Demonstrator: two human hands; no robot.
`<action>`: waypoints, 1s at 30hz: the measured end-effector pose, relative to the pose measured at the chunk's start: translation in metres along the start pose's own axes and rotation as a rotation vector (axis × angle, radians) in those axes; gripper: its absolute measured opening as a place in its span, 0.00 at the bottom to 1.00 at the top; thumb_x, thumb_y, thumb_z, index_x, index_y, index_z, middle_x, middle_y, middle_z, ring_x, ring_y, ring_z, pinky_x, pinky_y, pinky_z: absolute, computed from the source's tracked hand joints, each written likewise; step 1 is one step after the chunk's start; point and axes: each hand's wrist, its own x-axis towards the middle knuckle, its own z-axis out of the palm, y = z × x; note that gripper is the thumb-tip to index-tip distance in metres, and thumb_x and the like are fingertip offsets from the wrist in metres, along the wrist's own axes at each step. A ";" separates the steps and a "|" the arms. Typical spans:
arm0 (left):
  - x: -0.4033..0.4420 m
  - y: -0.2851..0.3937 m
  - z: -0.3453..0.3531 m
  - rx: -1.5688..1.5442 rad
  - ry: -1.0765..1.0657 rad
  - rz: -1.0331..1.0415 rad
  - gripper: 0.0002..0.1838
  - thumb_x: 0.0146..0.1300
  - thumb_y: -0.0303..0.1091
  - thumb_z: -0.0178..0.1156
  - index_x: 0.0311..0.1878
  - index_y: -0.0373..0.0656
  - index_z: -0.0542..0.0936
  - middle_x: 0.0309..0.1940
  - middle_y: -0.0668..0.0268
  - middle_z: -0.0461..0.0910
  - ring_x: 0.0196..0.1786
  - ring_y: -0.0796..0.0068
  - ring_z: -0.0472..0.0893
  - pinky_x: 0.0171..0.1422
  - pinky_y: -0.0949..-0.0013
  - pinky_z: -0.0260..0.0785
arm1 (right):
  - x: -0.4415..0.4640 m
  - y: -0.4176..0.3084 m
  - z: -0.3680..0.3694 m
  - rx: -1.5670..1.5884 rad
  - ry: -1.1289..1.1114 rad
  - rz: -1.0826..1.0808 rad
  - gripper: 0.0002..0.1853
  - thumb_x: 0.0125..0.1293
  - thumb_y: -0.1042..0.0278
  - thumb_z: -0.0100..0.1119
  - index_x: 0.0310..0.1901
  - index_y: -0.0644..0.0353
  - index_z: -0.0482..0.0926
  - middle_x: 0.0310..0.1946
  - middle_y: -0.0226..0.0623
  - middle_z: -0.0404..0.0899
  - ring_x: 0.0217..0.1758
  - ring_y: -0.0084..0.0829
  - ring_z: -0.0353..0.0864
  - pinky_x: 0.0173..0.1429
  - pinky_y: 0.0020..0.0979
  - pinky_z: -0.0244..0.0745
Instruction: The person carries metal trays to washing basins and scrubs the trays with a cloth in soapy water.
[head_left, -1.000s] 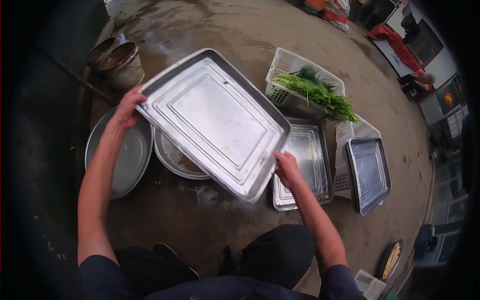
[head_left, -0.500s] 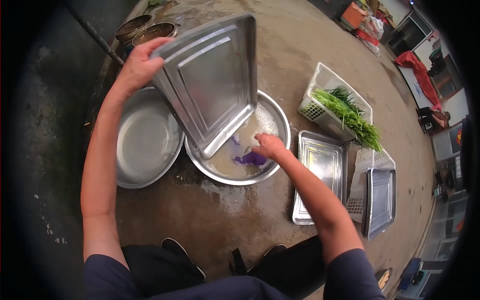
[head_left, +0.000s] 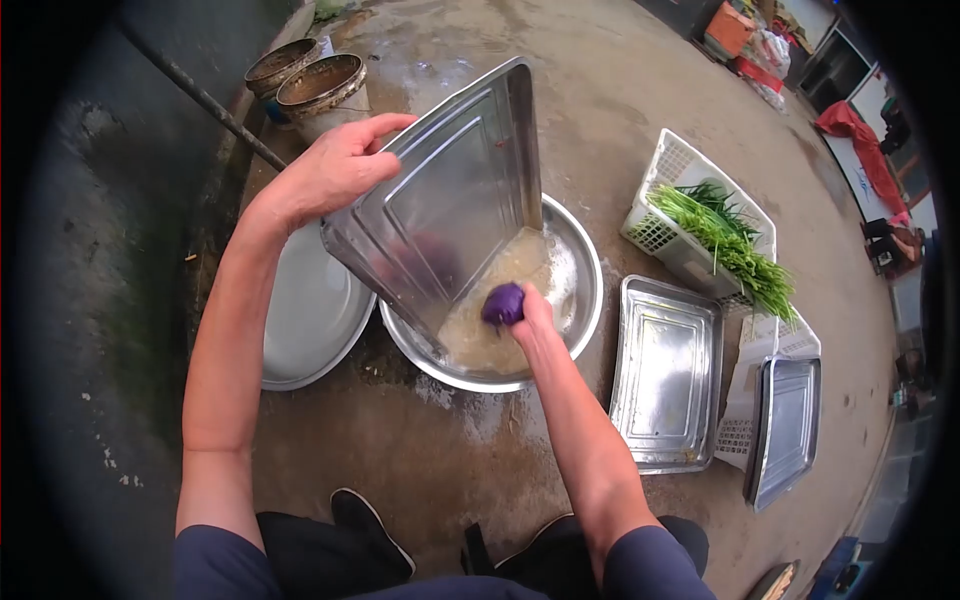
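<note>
My left hand point(head_left: 345, 165) grips the upper left edge of a metal tray point(head_left: 440, 190), thumb on the inner face. The tray stands tilted, its lower edge down in a round metal basin point(head_left: 592, 300) of cloudy water point(head_left: 490, 335). Just above that water, my right hand point(head_left: 535, 308) is closed on a wet, bunched purple cloth point(head_left: 503, 304), close to the tray's inner face. A blurred purple reflection shows in the tray. Part of the basin is hidden behind the tray.
To the left stands a second basin point(head_left: 310, 310) with water. Two dirty buckets point(head_left: 325, 85) are behind it. On the right are a white crate point(head_left: 665, 165) with green vegetables point(head_left: 715, 225), a flat metal tray point(head_left: 668, 375) and stacked trays point(head_left: 785, 430) leaning on another crate.
My right hand has picked the purple cloth up out of the water and brought it towards the tray. The tray has sunk lower into the basin, my left hand still on its edge.
</note>
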 end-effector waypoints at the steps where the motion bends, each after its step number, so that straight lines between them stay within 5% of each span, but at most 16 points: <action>1: -0.004 0.008 0.005 -0.059 0.013 0.006 0.27 0.52 0.27 0.50 0.59 0.38 0.72 0.40 0.73 0.76 0.40 0.84 0.71 0.49 0.78 0.63 | -0.009 -0.004 0.021 0.079 -0.052 0.015 0.07 0.66 0.71 0.49 0.41 0.66 0.72 0.34 0.40 0.76 0.33 0.36 0.80 0.37 0.40 0.80; 4: -0.008 0.019 0.006 -0.044 -0.031 -0.061 0.26 0.51 0.27 0.50 0.57 0.37 0.73 0.37 0.73 0.76 0.39 0.84 0.72 0.49 0.78 0.64 | -0.003 -0.008 0.074 0.286 -0.416 0.036 0.07 0.65 0.70 0.52 0.41 0.64 0.72 0.33 0.36 0.75 0.34 0.32 0.79 0.40 0.37 0.80; 8: -0.009 0.032 0.013 0.037 -0.005 -0.088 0.25 0.50 0.27 0.51 0.55 0.37 0.74 0.35 0.73 0.75 0.38 0.84 0.71 0.47 0.78 0.63 | -0.095 -0.039 0.166 0.263 -0.667 -0.377 0.08 0.63 0.68 0.58 0.41 0.61 0.75 0.34 0.33 0.76 0.38 0.27 0.77 0.46 0.30 0.75; 10: -0.009 0.032 0.014 0.129 0.006 -0.073 0.28 0.49 0.26 0.50 0.58 0.36 0.73 0.38 0.72 0.76 0.40 0.85 0.72 0.47 0.79 0.64 | -0.127 -0.048 0.193 0.054 -0.631 -0.722 0.10 0.63 0.68 0.60 0.42 0.64 0.76 0.35 0.34 0.75 0.40 0.27 0.76 0.46 0.31 0.73; 12: -0.012 0.036 0.018 0.122 0.006 -0.049 0.30 0.48 0.25 0.50 0.60 0.35 0.72 0.40 0.71 0.77 0.42 0.85 0.73 0.49 0.79 0.64 | -0.124 -0.053 0.200 -0.368 -0.425 -1.296 0.13 0.60 0.70 0.58 0.45 0.68 0.75 0.38 0.43 0.74 0.43 0.41 0.76 0.50 0.36 0.72; 14: -0.013 0.039 0.020 0.108 0.007 -0.023 0.32 0.48 0.24 0.49 0.63 0.35 0.71 0.43 0.71 0.78 0.44 0.84 0.73 0.51 0.80 0.65 | -0.104 -0.052 0.199 -0.458 -0.286 -1.485 0.14 0.60 0.70 0.55 0.46 0.66 0.74 0.42 0.46 0.73 0.45 0.47 0.75 0.52 0.39 0.72; 18: -0.015 0.045 0.025 0.111 0.013 -0.068 0.35 0.47 0.23 0.48 0.65 0.34 0.70 0.48 0.69 0.78 0.49 0.83 0.74 0.56 0.78 0.65 | -0.010 -0.042 0.168 -0.641 -0.025 -1.299 0.17 0.62 0.66 0.52 0.51 0.64 0.74 0.49 0.48 0.73 0.56 0.48 0.73 0.61 0.41 0.68; 23: -0.018 0.047 0.031 0.078 0.065 -0.014 0.34 0.47 0.23 0.47 0.64 0.33 0.71 0.48 0.66 0.79 0.50 0.80 0.75 0.60 0.75 0.65 | 0.094 -0.004 0.050 -1.177 -0.048 -0.899 0.27 0.64 0.62 0.53 0.63 0.65 0.64 0.60 0.55 0.64 0.62 0.53 0.68 0.67 0.44 0.63; 27: -0.017 0.062 0.041 0.209 0.121 -0.054 0.31 0.49 0.26 0.47 0.62 0.33 0.72 0.48 0.63 0.79 0.51 0.77 0.75 0.61 0.74 0.64 | 0.064 0.003 0.039 -1.231 -0.004 -0.756 0.26 0.60 0.60 0.58 0.58 0.63 0.69 0.60 0.52 0.66 0.61 0.51 0.71 0.65 0.45 0.65; 30: -0.014 0.049 0.036 0.150 0.161 -0.052 0.32 0.49 0.26 0.47 0.62 0.33 0.72 0.48 0.63 0.79 0.52 0.77 0.75 0.61 0.74 0.63 | 0.065 0.012 0.041 -1.277 -0.009 -0.600 0.24 0.54 0.61 0.62 0.50 0.65 0.74 0.50 0.50 0.75 0.53 0.46 0.78 0.58 0.43 0.71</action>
